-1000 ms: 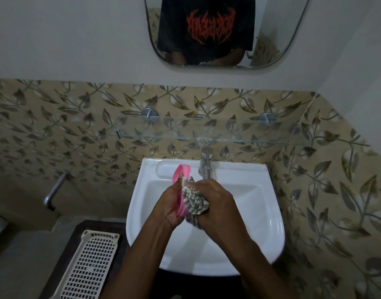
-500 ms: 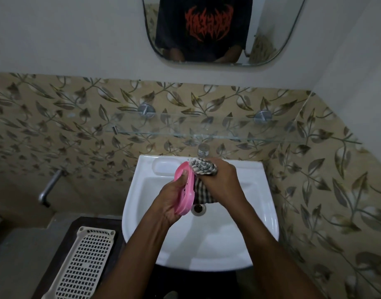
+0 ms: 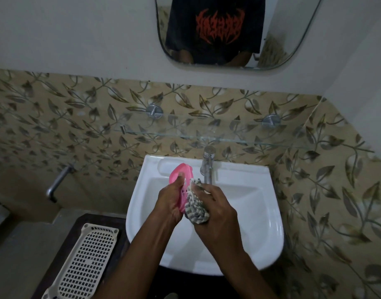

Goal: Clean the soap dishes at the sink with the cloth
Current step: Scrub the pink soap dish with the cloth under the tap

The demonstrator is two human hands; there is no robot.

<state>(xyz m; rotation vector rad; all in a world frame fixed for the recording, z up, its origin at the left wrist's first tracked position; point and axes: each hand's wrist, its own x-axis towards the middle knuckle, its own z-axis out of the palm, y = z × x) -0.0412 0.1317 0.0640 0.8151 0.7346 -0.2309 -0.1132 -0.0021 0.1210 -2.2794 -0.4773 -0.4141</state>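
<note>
Upper wall: plain white painted plaster (image 3: 77, 35). Lower wall: band of beige tiles printed with brown leaf-and-vine pattern (image 3: 56, 117), continuing round the corner onto the right-hand wall (image 3: 336, 201). A rounded frameless mirror (image 3: 293, 29) hangs on the white plaster, reflecting a black T-shirt with a red print. Below it, a clear glass shelf (image 3: 206, 137) is held on two round chrome brackets (image 3: 154, 111). A chrome pipe spout (image 3: 58, 182) projects from the tiles at left. Lower left: a grey concrete ledge (image 3: 19, 255) beside a dark wooden surface (image 3: 77, 221) carrying a cream perforated plastic tray (image 3: 88, 260). Lighting is dim and even.
</note>
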